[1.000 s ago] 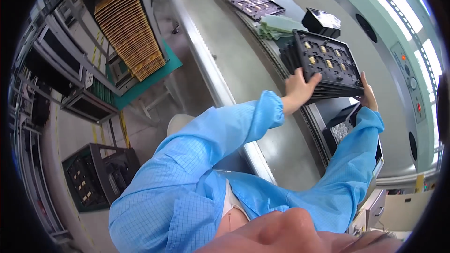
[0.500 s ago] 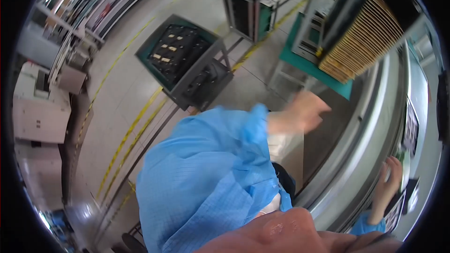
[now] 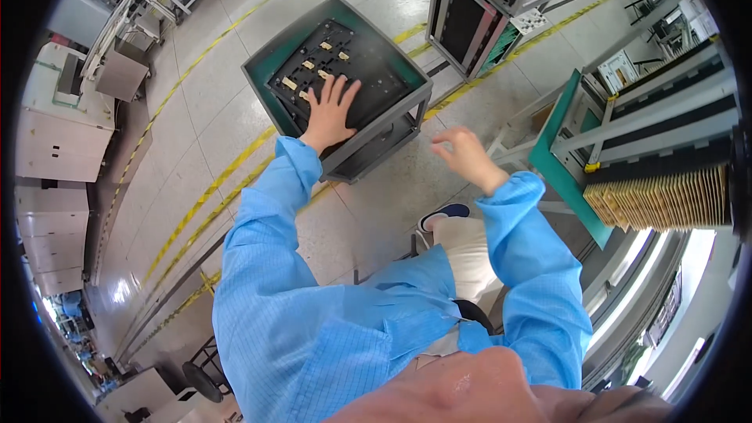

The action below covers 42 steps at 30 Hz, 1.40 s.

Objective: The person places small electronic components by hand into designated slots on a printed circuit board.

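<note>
My left hand (image 3: 332, 116) reaches over a grey cart (image 3: 381, 119) with a green-lined top, its fingers spread. Beneath those fingers lies a black fixture plate (image 3: 356, 51) with several small cream-coloured blocks (image 3: 309, 65) on it. Whether the fingertips touch the plate, I cannot tell. My right hand (image 3: 468, 158) hangs in the air to the right of the cart, fingers loosely bent and apart, with nothing visible in it.
At the right, a rack of stacked tan-edged boards (image 3: 662, 200) stands on a green-topped table (image 3: 560, 160). A metal frame rack (image 3: 470, 23) stands beyond the cart. Yellow-striped tape (image 3: 207, 223) marks the floor. White machines (image 3: 63, 133) line the left.
The view has turned right. My left hand has moved out over the cart with its fingers spreading. My right hand has left the machine edge at the right and come near the cart.
</note>
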Each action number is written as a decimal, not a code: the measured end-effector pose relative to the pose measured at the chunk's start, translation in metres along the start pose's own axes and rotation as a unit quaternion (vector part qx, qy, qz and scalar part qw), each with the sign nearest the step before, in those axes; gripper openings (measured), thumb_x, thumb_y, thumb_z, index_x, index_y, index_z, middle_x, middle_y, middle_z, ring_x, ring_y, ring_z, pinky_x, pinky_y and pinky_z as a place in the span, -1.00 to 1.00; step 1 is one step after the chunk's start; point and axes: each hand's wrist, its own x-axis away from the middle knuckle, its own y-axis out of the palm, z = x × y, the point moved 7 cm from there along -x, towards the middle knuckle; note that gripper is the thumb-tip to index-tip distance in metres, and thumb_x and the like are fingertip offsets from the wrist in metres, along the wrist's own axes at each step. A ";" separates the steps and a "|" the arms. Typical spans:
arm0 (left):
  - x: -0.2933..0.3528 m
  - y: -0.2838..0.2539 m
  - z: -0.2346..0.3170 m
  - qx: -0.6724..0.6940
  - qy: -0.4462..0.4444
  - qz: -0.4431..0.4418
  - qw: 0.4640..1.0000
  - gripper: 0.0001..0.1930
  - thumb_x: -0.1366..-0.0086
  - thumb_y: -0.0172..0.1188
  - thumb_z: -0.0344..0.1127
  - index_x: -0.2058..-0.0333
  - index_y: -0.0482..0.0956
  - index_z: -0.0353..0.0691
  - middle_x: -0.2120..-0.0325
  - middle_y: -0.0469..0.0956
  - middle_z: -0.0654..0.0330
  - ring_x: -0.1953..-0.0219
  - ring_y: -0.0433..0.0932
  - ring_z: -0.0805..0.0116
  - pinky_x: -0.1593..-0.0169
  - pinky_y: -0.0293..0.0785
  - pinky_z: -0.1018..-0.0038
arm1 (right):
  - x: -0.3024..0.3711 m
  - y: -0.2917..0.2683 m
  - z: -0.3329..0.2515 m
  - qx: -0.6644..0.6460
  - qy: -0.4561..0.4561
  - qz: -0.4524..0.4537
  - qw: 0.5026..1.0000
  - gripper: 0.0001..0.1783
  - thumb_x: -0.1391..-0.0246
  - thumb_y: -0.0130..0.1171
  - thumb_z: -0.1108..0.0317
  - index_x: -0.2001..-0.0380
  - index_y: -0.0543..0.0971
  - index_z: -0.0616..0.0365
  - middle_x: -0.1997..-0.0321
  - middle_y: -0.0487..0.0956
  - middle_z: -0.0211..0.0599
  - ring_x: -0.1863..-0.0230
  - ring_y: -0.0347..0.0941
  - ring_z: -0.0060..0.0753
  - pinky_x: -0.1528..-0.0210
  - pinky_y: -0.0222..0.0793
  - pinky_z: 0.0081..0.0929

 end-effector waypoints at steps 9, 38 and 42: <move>0.002 0.002 0.014 0.025 0.087 -0.029 0.996 0.13 0.15 0.51 -0.20 -0.39 0.01 0.26 -0.40 -0.07 0.05 -0.39 -0.01 -0.13 -0.23 0.03 -0.40 | -0.033 0.070 -0.004 -0.160 0.098 -0.089 0.978 -0.72 -0.10 0.25 0.22 0.21 0.68 0.16 0.24 0.68 -0.13 0.16 0.61 -0.21 0.07 0.49 -0.30; 0.129 -0.074 0.120 0.082 0.154 0.107 0.979 -0.19 0.17 0.28 -0.48 -0.19 0.40 0.12 -0.25 0.24 -0.03 -0.32 0.18 -0.20 -0.31 -0.03 -0.27 | 0.015 0.077 0.031 -0.646 0.362 0.193 0.644 -0.35 -0.12 0.22 -0.20 0.05 0.54 0.21 0.17 0.61 -0.30 0.08 0.53 -0.41 0.09 0.44 -0.41; 0.139 -0.074 0.126 0.137 0.161 0.054 0.976 -0.23 0.12 0.31 -0.45 -0.19 0.40 0.03 -0.30 0.18 -0.06 -0.36 0.13 -0.16 -0.36 -0.08 -0.21 | -0.016 0.044 0.032 -0.455 0.397 0.004 0.797 -0.13 0.03 0.20 -0.41 0.15 0.61 0.33 0.20 0.63 -0.17 0.12 0.55 -0.35 0.08 0.40 -0.42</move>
